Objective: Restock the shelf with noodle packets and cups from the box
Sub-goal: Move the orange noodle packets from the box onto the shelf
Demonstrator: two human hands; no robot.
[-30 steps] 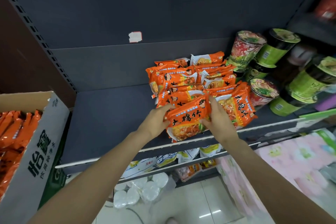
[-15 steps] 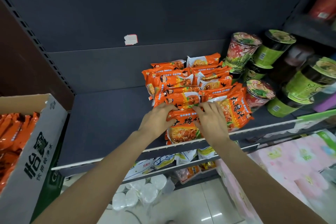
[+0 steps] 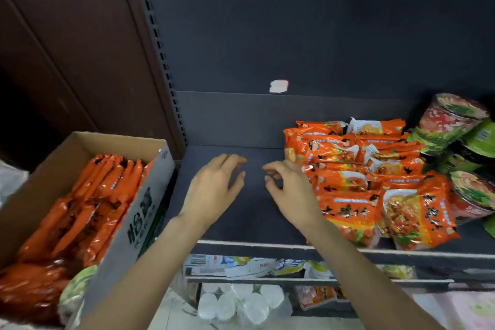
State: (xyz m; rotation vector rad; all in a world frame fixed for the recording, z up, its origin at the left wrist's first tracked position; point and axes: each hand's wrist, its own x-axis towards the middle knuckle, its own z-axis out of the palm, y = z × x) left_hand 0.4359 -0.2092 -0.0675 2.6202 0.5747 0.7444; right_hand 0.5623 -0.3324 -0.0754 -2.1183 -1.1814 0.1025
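Nearest the camera, two bare forearms reach up from the bottom edge toward a dark grey shelf (image 3: 241,222). The left hand (image 3: 214,187) hangs over the shelf's bare left part, fingers spread and loosely bent, holding nothing. The right hand (image 3: 289,190) hovers just beside it, fingers curled loosely, also empty. Half a second ago both hands were pressing an orange noodle packet into the stack; now they have let go and drawn left, toward the cardboard box (image 3: 134,222). That box stands by the shelf's left end, open and packed with more orange packets (image 3: 88,195), with what looks like a green-lidded cup (image 3: 77,286) at its near corner. The placed packet (image 3: 348,217) lies at the shelf's front edge, the front of the stack of noodle packets (image 3: 348,158) running toward the back wall. Noodle cups (image 3: 450,126) sit piled at the right end. Below the shelf, lower tiers hold other packaged goods. That placement looks finished; fetching from the box likely comes next.
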